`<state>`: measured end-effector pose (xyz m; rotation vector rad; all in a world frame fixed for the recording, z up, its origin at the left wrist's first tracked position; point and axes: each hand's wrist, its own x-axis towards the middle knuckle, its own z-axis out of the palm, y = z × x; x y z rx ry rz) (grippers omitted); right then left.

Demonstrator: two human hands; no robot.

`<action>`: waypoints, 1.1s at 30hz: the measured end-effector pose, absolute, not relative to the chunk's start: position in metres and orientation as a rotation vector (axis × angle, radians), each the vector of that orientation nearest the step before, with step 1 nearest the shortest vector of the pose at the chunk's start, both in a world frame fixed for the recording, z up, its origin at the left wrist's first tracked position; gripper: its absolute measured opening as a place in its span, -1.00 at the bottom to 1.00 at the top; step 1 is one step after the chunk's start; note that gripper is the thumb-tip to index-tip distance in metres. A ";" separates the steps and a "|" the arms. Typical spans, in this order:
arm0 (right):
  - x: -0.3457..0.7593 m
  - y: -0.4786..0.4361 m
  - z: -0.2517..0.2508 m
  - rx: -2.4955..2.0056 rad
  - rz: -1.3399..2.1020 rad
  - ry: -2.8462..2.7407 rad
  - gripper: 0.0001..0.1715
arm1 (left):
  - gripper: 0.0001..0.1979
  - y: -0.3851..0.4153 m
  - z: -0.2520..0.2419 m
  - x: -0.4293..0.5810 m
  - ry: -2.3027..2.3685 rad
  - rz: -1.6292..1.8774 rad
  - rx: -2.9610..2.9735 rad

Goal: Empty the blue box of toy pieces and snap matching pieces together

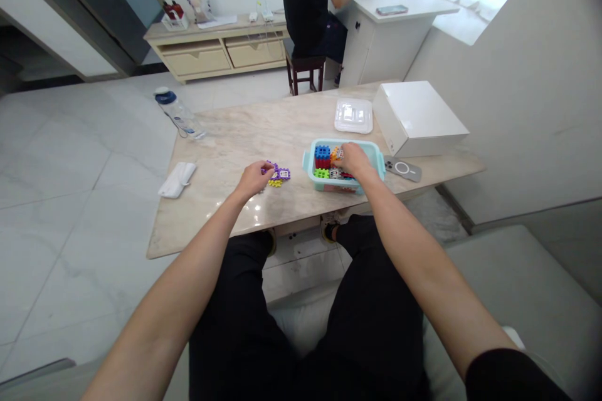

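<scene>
On the marble-look table, my left hand (254, 179) is closed at the edge of a small cluster of purple building blocks (283, 173), its fingertips pinching the left end. A yellow building block (275, 183) lies just under the purple ones. My right hand (356, 158) reaches down into a light teal plastic bin (308, 163), fingers curled among the blocks; what they grip is hidden. Inside the bin, blue blocks (322, 151) sit above red ones (322, 163) at the left. A green block (322, 173), a grey block (335, 173) and an orange piece (334, 154) are near my right fingers.
Behind the bin lie a clear plastic lid (353, 115) and a white box (423, 109). A grey phone (403, 168) rests right of the bin. At the left are a water bottle (181, 114) and a tissue pack (177, 180). Another person (308, 6) sits at a counter beyond.
</scene>
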<state>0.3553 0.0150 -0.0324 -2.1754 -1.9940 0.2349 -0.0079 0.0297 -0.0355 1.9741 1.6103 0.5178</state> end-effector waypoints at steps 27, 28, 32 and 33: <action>0.149 0.045 -0.042 -1.884 0.384 -2.286 -0.54 | -0.76 0.010 -0.079 -0.098 1.903 0.490 1.590; 0.144 0.046 -0.046 -1.897 0.387 -2.297 -0.55 | -0.75 0.009 -0.080 -0.103 1.901 0.494 1.571; 0.125 0.052 -0.053 -1.907 0.393 -2.307 -0.51 | -0.75 0.005 -0.085 -0.119 1.895 0.513 1.506; 0.121 0.054 -0.053 -1.912 0.386 -2.309 -0.49 | -0.75 0.004 -0.087 -0.121 1.890 0.519 1.490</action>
